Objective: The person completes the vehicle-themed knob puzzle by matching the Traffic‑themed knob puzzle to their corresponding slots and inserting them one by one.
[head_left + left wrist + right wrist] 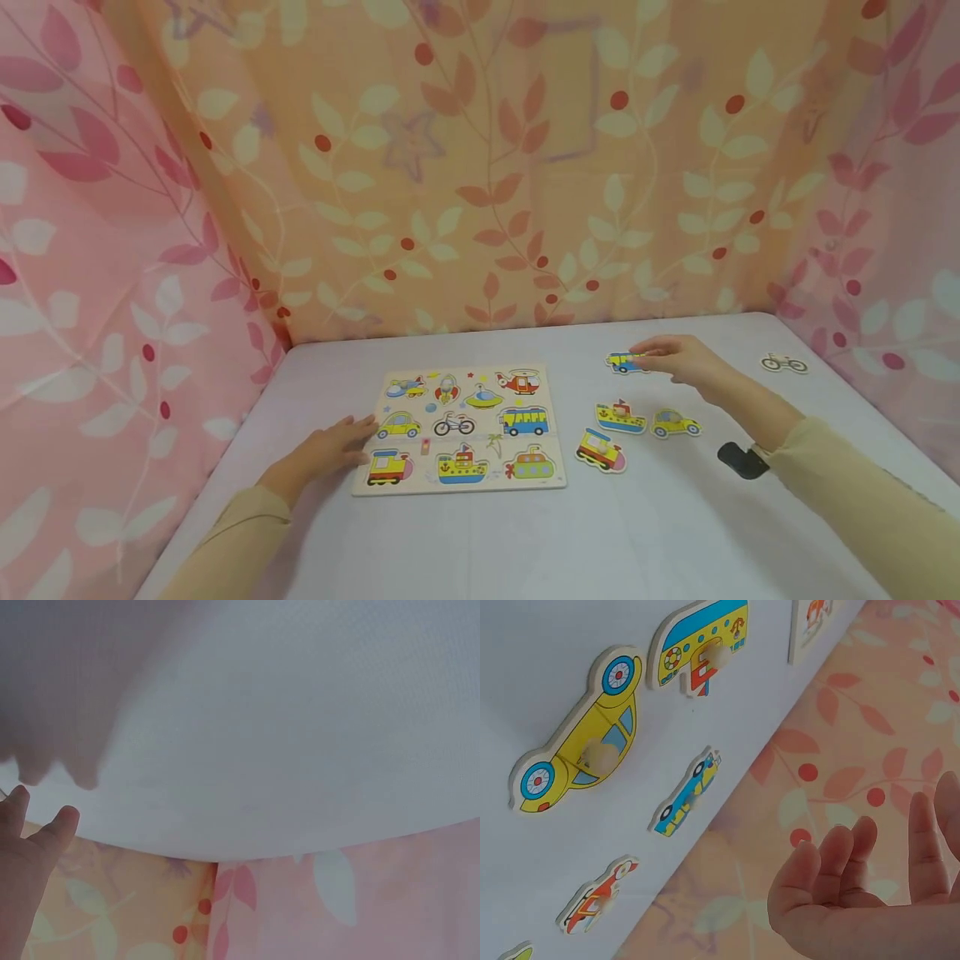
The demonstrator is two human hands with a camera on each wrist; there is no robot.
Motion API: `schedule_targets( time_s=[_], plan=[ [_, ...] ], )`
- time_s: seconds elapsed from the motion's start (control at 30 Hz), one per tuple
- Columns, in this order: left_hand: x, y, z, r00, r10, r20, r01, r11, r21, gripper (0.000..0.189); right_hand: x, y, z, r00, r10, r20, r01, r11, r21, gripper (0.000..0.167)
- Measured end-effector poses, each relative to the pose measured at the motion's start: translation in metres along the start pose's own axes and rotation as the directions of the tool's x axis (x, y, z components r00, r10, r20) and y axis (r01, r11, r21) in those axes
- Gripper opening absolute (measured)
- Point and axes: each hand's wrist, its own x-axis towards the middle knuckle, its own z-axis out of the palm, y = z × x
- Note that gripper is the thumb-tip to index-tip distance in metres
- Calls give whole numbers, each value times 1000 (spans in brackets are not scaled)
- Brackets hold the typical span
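Note:
In the head view my left hand rests at the left edge of a wooden puzzle board with vehicle pictures, its fingers spread. The left wrist view catches only some of its fingers at the left. My right hand hovers at the back right, overlapping a blue and yellow bus piece. Its fingers are loosely bent and hold nothing in the right wrist view. Nearer me lie a ship piece, a yellow car piece and a train piece, with small knobs.
A bicycle piece lies at the far right of the white table. The right wrist view also shows a red helicopter piece. Floral curtains hang around the back and sides. A black object sits by my right wrist.

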Motion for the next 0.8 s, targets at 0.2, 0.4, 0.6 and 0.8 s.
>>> schedule_targets(
  time_s=[0.2, 0.4, 0.6, 0.8],
  plan=[
    [-1, 0, -1, 1000, 17, 3, -18, 1000, 12, 68, -7, 8, -10, 1000, -5, 5, 5, 1000, -14, 54],
    [-1, -1, 0, 1000, 19, 2, -19, 1000, 20, 69, -15, 21, -23, 1000, 0, 16, 0, 999, -33, 58],
    [0, -3, 1, 1000, 18, -5, -18, 1000, 21, 71, -22, 34, -33, 1000, 2, 16, -1, 999, -38, 61],
    [1, -4, 2, 1000, -12, -1, 12, 1000, -8, 71, -29, 50, -42, 1000, 3, 18, -3, 1000, -22, 60]
  ],
)
